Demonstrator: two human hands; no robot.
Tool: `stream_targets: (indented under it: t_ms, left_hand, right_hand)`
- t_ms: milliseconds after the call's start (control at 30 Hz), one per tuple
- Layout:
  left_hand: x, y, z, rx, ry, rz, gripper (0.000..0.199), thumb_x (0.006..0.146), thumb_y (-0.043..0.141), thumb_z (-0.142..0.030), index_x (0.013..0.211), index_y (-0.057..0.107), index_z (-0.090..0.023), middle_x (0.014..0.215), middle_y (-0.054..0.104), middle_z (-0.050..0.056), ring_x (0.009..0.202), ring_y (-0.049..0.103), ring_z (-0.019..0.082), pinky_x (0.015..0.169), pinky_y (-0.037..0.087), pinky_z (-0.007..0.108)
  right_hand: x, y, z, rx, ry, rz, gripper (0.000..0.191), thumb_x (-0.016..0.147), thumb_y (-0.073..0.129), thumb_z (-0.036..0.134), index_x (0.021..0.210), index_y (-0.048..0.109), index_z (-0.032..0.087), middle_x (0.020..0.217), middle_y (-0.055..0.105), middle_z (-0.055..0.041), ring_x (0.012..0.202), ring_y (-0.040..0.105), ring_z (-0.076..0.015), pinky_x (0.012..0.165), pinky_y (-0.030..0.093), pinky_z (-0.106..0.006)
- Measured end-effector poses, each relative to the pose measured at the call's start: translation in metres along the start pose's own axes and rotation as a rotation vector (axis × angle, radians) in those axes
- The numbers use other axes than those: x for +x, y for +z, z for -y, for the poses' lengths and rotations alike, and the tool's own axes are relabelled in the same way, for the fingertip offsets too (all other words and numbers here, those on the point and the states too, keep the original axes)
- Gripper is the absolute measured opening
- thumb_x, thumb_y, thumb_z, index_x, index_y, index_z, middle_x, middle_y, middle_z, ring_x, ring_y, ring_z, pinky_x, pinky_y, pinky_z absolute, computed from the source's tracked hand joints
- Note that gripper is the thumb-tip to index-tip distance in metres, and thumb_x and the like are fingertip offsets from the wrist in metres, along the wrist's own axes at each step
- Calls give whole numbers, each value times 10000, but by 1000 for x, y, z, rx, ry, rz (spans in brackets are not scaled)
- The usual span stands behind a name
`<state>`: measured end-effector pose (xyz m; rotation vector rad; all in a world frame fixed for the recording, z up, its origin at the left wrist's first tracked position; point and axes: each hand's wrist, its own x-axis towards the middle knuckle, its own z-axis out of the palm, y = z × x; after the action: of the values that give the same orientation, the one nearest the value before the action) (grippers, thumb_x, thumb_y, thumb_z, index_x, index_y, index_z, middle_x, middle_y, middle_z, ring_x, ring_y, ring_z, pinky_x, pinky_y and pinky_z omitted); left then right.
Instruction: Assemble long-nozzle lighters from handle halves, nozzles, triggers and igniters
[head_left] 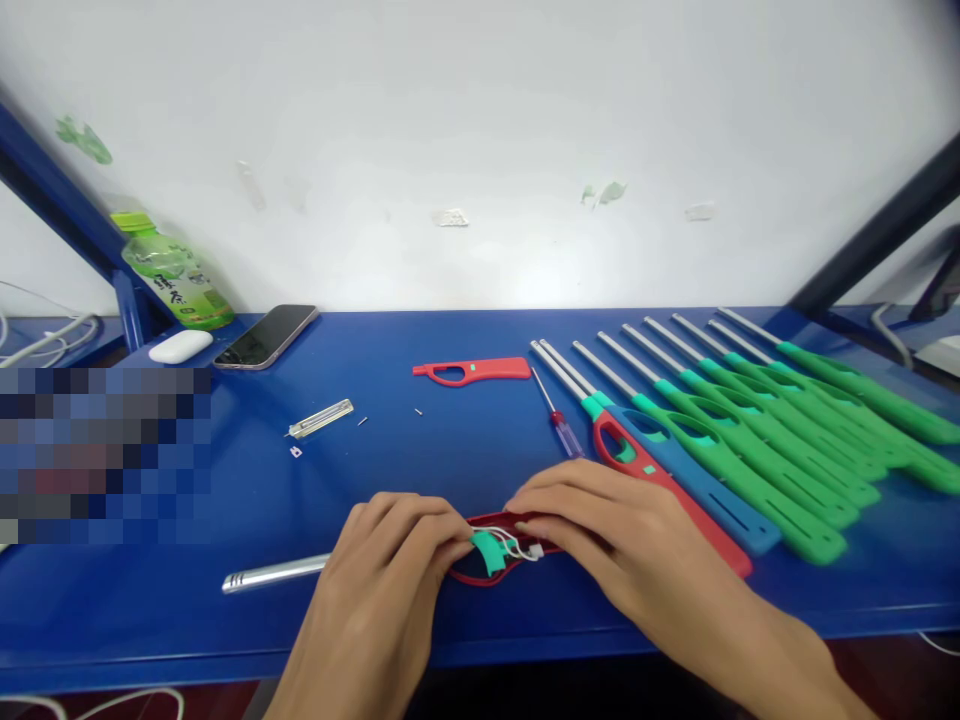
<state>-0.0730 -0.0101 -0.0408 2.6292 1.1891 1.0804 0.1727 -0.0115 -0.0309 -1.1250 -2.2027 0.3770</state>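
Between my hands lies an opened red lighter shell (480,578), with a teal trigger (491,552) and white wires (517,545) showing inside. My left hand (394,560) has its fingers closed on the shell's left end, near the trigger. From under that hand a silver metal tube (274,573) sticks out to the left. My right hand (607,530) pinches the right part of the shell beside the wires; its palm side is hidden. A separate red shell half (487,369) rests farther back on the blue table (465,440).
Several green lighters (750,440), a blue one (697,480) and a red one (697,510) lie right. A screwdriver (564,430) is beside them. Left are a clear part (321,419), small screws (418,412), a phone (268,336), a white case (181,347) and a bottle (180,280).
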Motion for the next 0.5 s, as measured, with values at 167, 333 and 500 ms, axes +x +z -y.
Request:
stream_targets:
  t_ms: [167, 333, 500]
  left_hand:
    - [-1, 1, 1, -42, -31, 39, 192, 1091, 496, -102, 1080, 600, -263, 1037, 699, -44, 909, 651, 127, 826, 477, 288]
    - [-2, 3, 1, -32, -22, 8, 186, 1103, 479, -120, 1076, 598, -261, 1028, 697, -40, 892, 655, 134, 834, 478, 302]
    - [-4, 3, 0, -50, -40, 7, 170, 1098, 494, -120, 1084, 593, -257, 1024, 693, -31, 885, 650, 145, 827, 485, 312]
  right_hand:
    - [16, -5, -1, -145, -83, 138, 197, 1088, 550, 197, 1158, 716, 278, 1221, 746, 1, 1032, 739, -144, 893, 591, -265]
    - [25, -10, 4, -275, -225, 177, 228, 1020, 609, 65, 1066, 749, 239, 1020, 773, -1, 858, 702, -164, 770, 535, -305]
    - [25, -8, 6, -397, -350, 148, 259, 1024, 548, 22, 1043, 746, 188, 951, 760, -26, 799, 670, -172, 716, 492, -332]
